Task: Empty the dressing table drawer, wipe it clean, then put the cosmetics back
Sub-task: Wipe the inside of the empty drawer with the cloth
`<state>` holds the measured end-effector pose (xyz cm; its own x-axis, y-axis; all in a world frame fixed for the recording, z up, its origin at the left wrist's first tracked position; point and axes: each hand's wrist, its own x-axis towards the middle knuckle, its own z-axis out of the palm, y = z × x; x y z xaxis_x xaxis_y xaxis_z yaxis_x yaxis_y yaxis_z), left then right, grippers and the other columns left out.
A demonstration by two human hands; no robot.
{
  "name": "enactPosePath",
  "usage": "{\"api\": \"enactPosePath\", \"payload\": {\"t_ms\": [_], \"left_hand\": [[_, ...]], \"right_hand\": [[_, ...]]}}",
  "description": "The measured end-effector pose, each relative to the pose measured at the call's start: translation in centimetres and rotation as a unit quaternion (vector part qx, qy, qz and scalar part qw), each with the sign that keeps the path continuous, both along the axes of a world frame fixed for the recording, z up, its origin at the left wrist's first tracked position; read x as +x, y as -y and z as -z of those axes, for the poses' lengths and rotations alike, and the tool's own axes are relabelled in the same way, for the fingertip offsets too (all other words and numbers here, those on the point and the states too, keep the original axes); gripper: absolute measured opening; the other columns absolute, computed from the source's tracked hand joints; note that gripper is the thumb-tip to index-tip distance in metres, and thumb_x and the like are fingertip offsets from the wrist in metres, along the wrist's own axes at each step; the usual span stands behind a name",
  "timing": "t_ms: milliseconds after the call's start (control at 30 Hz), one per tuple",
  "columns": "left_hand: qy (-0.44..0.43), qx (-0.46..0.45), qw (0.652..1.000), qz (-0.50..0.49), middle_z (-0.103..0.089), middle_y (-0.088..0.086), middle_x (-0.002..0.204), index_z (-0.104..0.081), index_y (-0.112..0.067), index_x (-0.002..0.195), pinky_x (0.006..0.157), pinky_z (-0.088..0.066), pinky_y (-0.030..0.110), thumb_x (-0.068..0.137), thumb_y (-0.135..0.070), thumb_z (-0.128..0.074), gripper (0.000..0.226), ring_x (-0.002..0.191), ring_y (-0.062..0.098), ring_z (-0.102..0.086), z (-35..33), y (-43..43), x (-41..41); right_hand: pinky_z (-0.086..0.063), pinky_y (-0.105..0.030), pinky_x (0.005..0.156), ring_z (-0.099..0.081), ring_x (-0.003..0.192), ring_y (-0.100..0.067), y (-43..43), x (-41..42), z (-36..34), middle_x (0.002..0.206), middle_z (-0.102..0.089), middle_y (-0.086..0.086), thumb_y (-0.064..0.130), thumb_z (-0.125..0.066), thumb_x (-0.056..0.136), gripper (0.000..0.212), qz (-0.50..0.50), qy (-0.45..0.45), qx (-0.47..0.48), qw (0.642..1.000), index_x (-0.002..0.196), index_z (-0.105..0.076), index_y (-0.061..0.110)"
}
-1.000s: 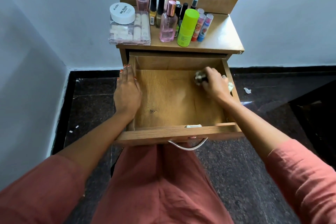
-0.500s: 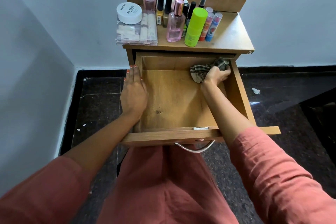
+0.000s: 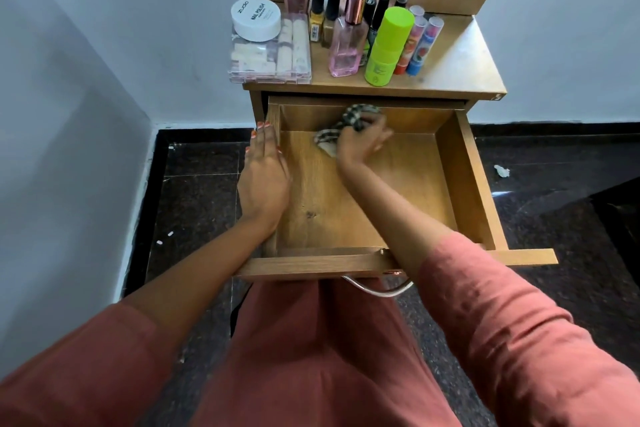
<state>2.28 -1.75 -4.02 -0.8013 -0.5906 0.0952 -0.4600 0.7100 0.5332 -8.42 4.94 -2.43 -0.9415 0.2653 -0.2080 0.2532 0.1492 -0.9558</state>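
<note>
Drawer stands pulled out beneath the desk, cosmetics lined up on top. Right hand grips a checked cloth against its back wall; left hand lies flat, fingers straight, on its left wall.

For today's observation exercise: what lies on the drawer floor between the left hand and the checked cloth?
Head view: only bare drawer floor lies between the left hand and the checked cloth the right hand grips.
</note>
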Motion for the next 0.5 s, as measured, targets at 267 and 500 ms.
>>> {"api": "enactPosePath", "payload": {"t_ms": [267,500], "left_hand": [[0.010,0.002,1.000,-0.004,-0.025,0.012,0.152,-0.024,-0.009,0.144,0.111,-0.029,0.041,0.098,-0.016,-0.029,0.047,0.141,0.026,-0.025,-0.1,0.2,-0.1],[0.011,0.017,1.000,-0.011,-0.026,0.013,0.152,-0.023,-0.008,0.144,0.108,-0.035,0.047,0.098,-0.016,-0.029,0.047,0.140,0.030,-0.026,-0.4,-0.2,0.1]], "right_hand": [[-0.029,-0.029,0.100,-0.044,0.114,-0.033,2.2,1.4,0.8,0.123,-0.043,-0.019,-0.017,-0.049,0.073,0.030,-0.100,-0.061,0.078,0.990,0.098,-0.058,-0.003],[-0.023,-0.024,0.109,-0.037,0.131,-0.026,-5.3,-4.1,0.7,0.143,-0.032,-0.014,-0.011,-0.048,0.084,0.057,0.072,0.000,0.061,0.996,0.138,-0.033,0.005]]}}
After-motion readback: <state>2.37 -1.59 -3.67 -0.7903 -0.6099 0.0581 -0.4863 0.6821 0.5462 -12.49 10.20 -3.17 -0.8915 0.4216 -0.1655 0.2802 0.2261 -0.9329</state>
